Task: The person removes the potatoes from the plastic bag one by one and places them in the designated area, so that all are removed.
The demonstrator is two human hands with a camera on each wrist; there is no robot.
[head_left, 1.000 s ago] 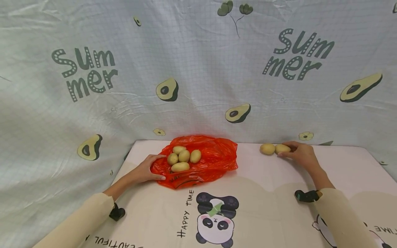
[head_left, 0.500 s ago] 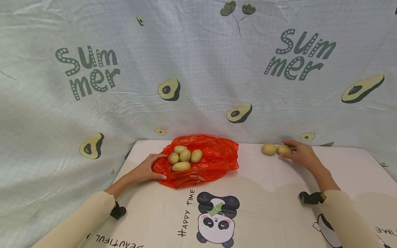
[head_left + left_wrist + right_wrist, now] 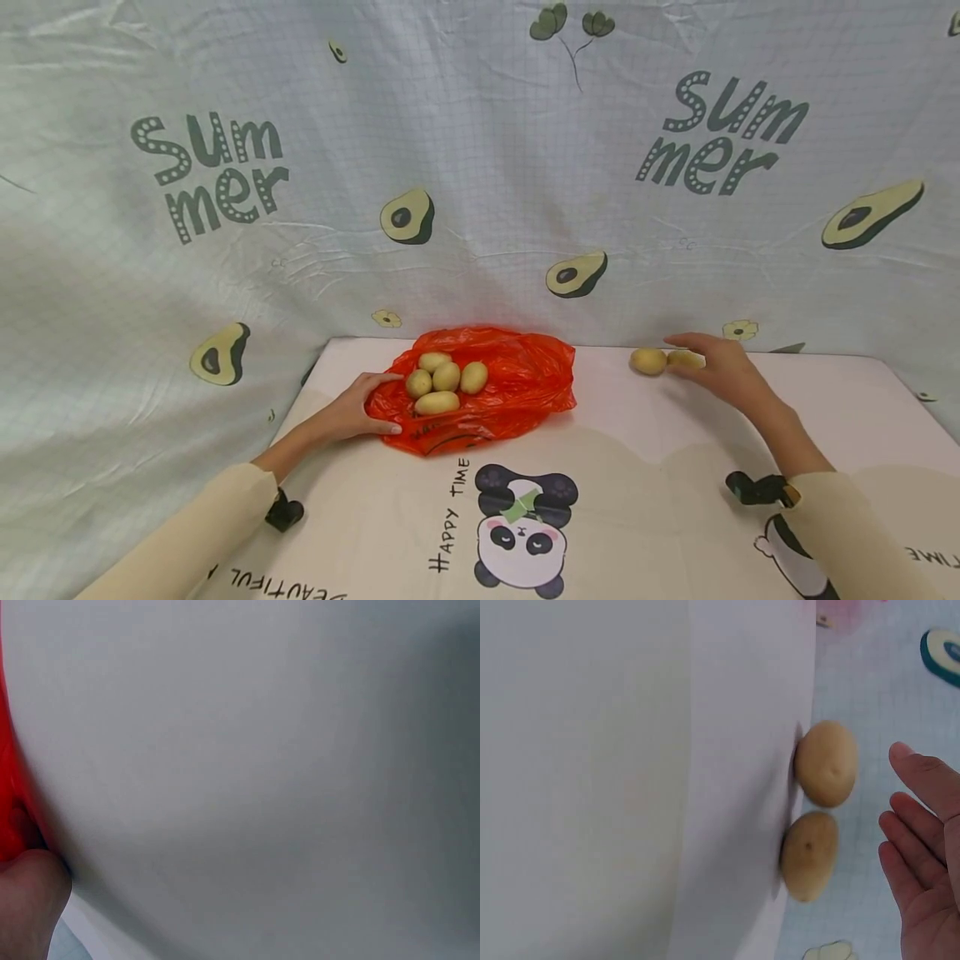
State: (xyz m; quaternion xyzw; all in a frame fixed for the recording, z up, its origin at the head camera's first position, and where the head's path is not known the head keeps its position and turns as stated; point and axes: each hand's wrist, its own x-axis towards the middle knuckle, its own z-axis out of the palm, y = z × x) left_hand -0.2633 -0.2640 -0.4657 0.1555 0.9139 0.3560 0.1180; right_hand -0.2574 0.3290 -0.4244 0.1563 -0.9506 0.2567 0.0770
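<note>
A red plastic bag [image 3: 517, 383] lies on the table at the back, left of centre. Several potatoes [image 3: 446, 377] rest on it near its left end. My left hand [image 3: 352, 414] holds that left end, fingers on the far side and thumb on the near side; in the left wrist view only part of the hand [image 3: 30, 904] shows against the red plastic. Two more potatoes sit side by side near the back edge, a left one [image 3: 648, 362] and a right one [image 3: 686, 359]. Above the right potato hovers my right hand [image 3: 726, 372], fingers apart and holding nothing; the right wrist view shows a gap to both potatoes.
The table cover [image 3: 615, 500] is pale, with printed pandas and lettering. Behind the table's back edge hangs a light cloth [image 3: 480, 167] printed with avocados and words. A wide stretch of table lies between the bag and the two potatoes.
My right hand has let go of the right potato, opening its fingers and shifting slightly left over it. The left hand and the bag stay as they were.
</note>
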